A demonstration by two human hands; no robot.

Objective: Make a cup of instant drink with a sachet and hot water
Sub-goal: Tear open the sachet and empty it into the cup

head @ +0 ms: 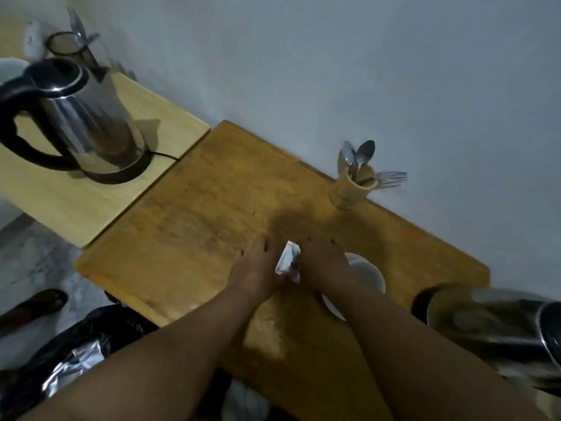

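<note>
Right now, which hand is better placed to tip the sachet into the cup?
Right. The right hand sits directly over the white cup and pinches the sachet; the left hand is on the far side.

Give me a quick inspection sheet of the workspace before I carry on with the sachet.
Surface: wooden table, a paler board butted against its left end.
Job's things: sachet held over the table; white cup right of it; kettle on the paler board.
Clutter: wooden holder with spoons and a fork; second kettle at right edge; black bag below.
Hands: left hand and right hand both grip the sachet.
Cables: black cord from the kettle base.
Surroundings: plain wall.
</note>
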